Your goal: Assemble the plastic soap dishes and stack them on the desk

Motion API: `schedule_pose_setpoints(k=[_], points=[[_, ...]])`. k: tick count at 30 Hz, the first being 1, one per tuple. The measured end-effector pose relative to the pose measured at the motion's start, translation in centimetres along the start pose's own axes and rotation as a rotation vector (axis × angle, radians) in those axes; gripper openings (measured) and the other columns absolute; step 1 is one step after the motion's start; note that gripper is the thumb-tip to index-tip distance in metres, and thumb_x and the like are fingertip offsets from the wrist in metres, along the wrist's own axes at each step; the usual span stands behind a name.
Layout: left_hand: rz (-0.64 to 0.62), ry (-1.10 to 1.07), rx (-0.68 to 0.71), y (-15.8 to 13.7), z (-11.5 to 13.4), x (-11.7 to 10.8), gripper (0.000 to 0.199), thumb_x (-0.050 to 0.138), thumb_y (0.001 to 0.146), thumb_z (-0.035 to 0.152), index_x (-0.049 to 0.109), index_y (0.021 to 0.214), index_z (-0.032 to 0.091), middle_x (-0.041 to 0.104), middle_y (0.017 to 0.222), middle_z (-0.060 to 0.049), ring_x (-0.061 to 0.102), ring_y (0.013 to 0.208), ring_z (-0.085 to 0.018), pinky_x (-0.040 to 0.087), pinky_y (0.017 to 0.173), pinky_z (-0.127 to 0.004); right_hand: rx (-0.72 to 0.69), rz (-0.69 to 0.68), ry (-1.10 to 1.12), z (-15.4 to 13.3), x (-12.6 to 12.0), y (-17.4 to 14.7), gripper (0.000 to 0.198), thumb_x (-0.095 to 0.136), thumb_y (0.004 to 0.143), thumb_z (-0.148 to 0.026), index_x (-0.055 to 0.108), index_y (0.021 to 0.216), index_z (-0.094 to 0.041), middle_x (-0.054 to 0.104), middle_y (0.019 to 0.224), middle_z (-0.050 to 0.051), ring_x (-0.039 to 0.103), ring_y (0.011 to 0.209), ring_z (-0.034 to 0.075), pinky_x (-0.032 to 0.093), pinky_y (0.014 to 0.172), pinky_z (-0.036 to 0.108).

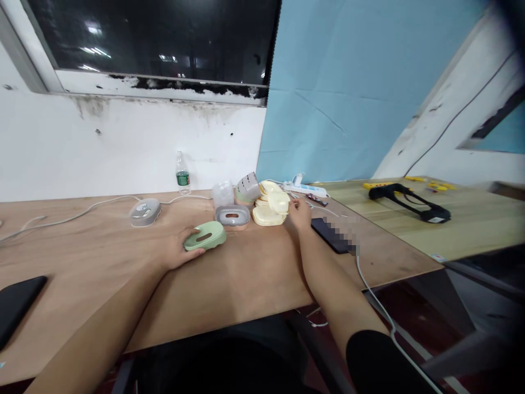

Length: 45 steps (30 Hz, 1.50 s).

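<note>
1. While the left hand (176, 249) wrapped the left end of the green shell (214, 234), thumb on the near side and fingers over the far rim, this end grip presumably steadied it and left most of its slotted face uncovered.
2. Between two and three o'clock from the left hand, the right hand (301, 213) pinched the cream piece (279, 201), fingertips together on its right edge, a hold that probably kept them clear of the cream stack (267, 217) below.
3. The grey shell (233, 221) sat at two o'clock from the green one, likely for easy reach.
4. Both shells were rounded, slotted ovals, apparently smooth moulded plastic; the cream parts looked shallower and glossier; the table (254, 268) had a wood-like surface.
</note>
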State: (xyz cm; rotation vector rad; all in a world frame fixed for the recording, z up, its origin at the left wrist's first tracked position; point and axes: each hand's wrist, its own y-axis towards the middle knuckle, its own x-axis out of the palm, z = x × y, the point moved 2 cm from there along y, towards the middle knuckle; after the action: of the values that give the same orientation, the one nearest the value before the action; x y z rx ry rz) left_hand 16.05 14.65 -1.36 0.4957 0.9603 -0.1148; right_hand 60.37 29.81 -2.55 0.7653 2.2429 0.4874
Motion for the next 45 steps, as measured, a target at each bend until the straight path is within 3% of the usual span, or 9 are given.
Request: schedule_pose_setpoints(k=[7, 12, 15, 18, 23, 26, 31, 38, 45], points=[[-0.012, 0.024, 0.008, 0.0, -0.9, 0.2, 0.065, 0.062, 0.075, 0.061, 0.054, 0.126, 0.021, 0.055, 0.133, -0.012, 0.055, 0.119, -0.033, 0.045, 0.099, -0.049, 0.086, -0.220, -0.151, -0.3, 1.0, -0.7, 0.019, 0.054, 0.075, -0.031, 0.065, 0.085, -0.018, 0.065, 0.079, 0.004, 0.057, 0.073, 0.019, 0.042, 0.069, 0.030], [-0.019, 0.005, 0.024, 0.1, -1.0, 0.2, 0.065, 0.061, 0.075, 0.061, 0.054, 0.127, 0.022, 0.054, 0.134, -0.011, 0.056, 0.119, -0.032, 0.045, 0.100, -0.047, 0.097, -0.082, -0.122, -1.6, 0.6, -0.9, 0.027, 0.054, 0.075, -0.039, 0.065, 0.088, -0.017, 0.061, 0.069, 0.003, 0.055, 0.068, 0.020, 0.042, 0.068, 0.032], [-0.024, -0.020, 0.025, 0.1, -0.9, 0.3, 0.061, 0.057, 0.080, 0.059, 0.053, 0.128, 0.021, 0.055, 0.134, -0.011, 0.056, 0.118, -0.032, 0.044, 0.099, -0.046, -0.040, 0.015, -0.049, -4.7, 0.3, -2.1, 0.033, 0.050, 0.081, -0.044, 0.065, 0.093, -0.017, 0.061, 0.069, 0.003, 0.056, 0.068, 0.020, 0.043, 0.069, 0.032], [0.007, -0.063, 0.037, 0.2, -0.7, 0.3, 0.057, 0.051, 0.084, 0.055, 0.053, 0.128, 0.020, 0.057, 0.131, -0.011, 0.055, 0.118, -0.031, 0.042, 0.101, -0.046, -0.244, -0.058, 0.071, -9.2, 0.7, -5.1, 0.034, 0.048, 0.086, -0.044, 0.064, 0.103, -0.019, 0.063, 0.069, 0.002, 0.059, 0.067, 0.019, 0.044, 0.068, 0.031], [0.042, -0.120, 0.083, 0.1, 0.0, -0.1, 0.054, 0.053, 0.083, 0.051, 0.055, 0.126, 0.019, 0.059, 0.129, -0.010, 0.054, 0.118, -0.031, 0.042, 0.102, -0.044, -0.685, -0.458, 0.161, -16.1, 2.5, -11.5, 0.042, 0.052, 0.085, -0.031, 0.057, 0.126, -0.027, 0.071, 0.093, 0.003, 0.065, 0.078, 0.019, 0.049, 0.074, 0.031], [0.060, -0.145, 0.109, 0.0, 0.2, -0.4, 0.053, 0.053, 0.083, 0.051, 0.057, 0.124, 0.018, 0.061, 0.126, -0.011, 0.056, 0.115, -0.032, 0.042, 0.101, -0.045, -0.795, -0.573, 0.133, -17.5, 3.2, -13.6, 0.046, 0.048, 0.084, -0.025, 0.055, 0.129, -0.034, 0.069, 0.108, 0.001, 0.066, 0.089, 0.018, 0.049, 0.082, 0.030], [0.088, -0.281, 0.119, -0.1, -0.5, 0.1, 0.064, 0.035, 0.087, 0.064, 0.058, 0.124, 0.017, 0.066, 0.116, -0.013, 0.062, 0.103, -0.029, 0.046, 0.092, -0.043, -0.730, -0.456, 0.149, -17.0, 3.4, -13.6, 0.031, 0.046, 0.087, -0.029, 0.065, 0.110, -0.029, 0.070, 0.101, 0.003, 0.065, 0.087, 0.018, 0.047, 0.081, 0.030], [0.096, -0.198, 0.052, 0.0, -0.7, 0.0, 0.057, 0.039, 0.089, 0.059, 0.053, 0.126, 0.018, 0.061, 0.123, -0.013, 0.063, 0.095, -0.024, 0.048, 0.089, -0.039, -0.240, -0.134, 0.146, -14.3, 3.1, -9.7, 0.029, 0.050, 0.081, -0.038, 0.049, 0.058, -0.022, 0.054, 0.054, -0.001, 0.048, 0.056, 0.015, 0.035, 0.057, 0.026], [0.075, -0.119, -0.015, 0.2, -0.3, -0.3, 0.048, 0.044, 0.088, 0.054, 0.059, 0.117, 0.018, 0.066, 0.114, -0.010, 0.063, 0.093, -0.023, 0.050, 0.085, -0.039, -0.115, -0.210, 0.037, -12.1, 3.6, -7.8, 0.031, 0.051, 0.079, -0.038, 0.047, 0.053, -0.022, 0.053, 0.053, -0.001, 0.047, 0.056, 0.016, 0.028, 0.052, 0.027]])
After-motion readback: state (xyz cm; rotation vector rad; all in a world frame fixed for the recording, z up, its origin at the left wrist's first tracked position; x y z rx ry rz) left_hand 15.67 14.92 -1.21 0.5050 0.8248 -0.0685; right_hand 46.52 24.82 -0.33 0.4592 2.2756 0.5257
